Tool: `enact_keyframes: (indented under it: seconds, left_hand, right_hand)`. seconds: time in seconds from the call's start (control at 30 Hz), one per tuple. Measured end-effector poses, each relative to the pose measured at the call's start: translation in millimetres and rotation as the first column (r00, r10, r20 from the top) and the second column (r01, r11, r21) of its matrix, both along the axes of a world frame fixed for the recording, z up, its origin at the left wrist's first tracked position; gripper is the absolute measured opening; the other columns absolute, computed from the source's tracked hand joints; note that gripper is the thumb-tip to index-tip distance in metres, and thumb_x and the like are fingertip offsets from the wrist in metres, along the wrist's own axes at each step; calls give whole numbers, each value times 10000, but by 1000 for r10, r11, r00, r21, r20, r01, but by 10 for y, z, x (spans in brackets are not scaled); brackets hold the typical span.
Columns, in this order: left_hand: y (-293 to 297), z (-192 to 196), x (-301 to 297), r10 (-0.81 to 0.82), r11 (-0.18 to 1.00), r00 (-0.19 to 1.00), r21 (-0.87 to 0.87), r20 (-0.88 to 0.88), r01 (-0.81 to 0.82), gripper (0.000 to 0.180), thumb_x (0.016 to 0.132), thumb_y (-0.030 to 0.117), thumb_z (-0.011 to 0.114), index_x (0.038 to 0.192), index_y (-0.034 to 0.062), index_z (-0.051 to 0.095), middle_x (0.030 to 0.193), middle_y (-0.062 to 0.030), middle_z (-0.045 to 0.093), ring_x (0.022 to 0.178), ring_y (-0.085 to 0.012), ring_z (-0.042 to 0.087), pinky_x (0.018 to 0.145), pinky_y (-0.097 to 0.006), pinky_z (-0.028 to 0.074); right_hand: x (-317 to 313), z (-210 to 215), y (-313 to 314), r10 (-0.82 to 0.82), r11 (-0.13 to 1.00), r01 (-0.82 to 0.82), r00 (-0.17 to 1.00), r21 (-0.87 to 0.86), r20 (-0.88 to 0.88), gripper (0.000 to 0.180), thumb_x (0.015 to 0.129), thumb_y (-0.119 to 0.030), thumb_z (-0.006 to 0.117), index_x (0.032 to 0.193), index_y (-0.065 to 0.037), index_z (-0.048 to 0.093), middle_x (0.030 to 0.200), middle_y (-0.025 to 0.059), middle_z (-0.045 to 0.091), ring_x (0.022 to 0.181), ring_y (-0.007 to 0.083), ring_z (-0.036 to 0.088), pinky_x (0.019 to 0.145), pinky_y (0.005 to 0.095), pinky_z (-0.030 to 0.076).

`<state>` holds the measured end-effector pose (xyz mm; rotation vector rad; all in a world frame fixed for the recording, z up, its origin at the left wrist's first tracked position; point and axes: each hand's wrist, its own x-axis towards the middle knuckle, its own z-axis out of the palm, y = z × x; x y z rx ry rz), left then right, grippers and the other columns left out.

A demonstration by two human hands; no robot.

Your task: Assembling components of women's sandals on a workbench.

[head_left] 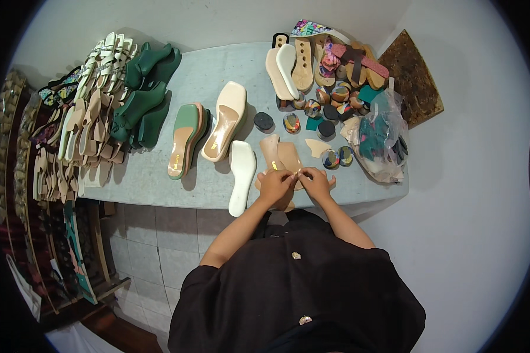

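At the table's front edge, my left hand (276,187) and my right hand (315,184) come together fingertip to fingertip. Both have their fingers closed in a pinch over a small pale bit that is too small to name. Under and just beyond them lie tan insole pieces (289,154), one with a small gold mark, partly covered by the hands. Left of my left hand, a white shoe sole (242,170) reaches over the table edge. A small cream scrap (317,147) of sheet material lies beyond my right hand.
Cream platform soles (230,109) and green ones (184,132) stand left of centre. Dark green shoes (144,106) and piled sandals (88,126) fill the left end. Several patterned round pieces (313,107), more soles, and a plastic bag (383,138) crowd the right. A brown board (411,76) leans there.
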<state>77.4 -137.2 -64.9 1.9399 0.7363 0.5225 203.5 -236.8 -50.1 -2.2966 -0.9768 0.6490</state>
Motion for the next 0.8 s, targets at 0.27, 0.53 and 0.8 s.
enact_keyframes:
  seconds: [0.27,0.53,0.8]
  left_hand:
    - [-10,-59,19,41,992,991,-114,-128,-56,207,816,202,599,824,8,670,677,-104,648,590,-173,611,558,-306,448]
    - [-1,-181,85,100,969,975,-204,-201,-141,241,799,231,586,812,0,655,713,-145,640,635,-256,612,601,-351,454]
    - [278,-359,92,280,922,928,-200,-248,-332,276,809,254,548,855,-4,637,813,-180,639,753,-322,614,688,-390,451]
  right_hand:
    - [-19,27,15,72,997,-73,990,3,121,193,762,-335,614,800,-162,691,931,-64,631,1028,196,484,946,642,109]
    - [53,-182,-87,160,983,-171,977,72,138,164,773,-297,630,858,-165,677,1038,-28,569,1108,209,432,941,614,140]
    - [70,-153,-256,245,962,-262,953,79,180,145,807,-275,615,890,-162,653,1127,9,516,1157,216,402,943,594,166]
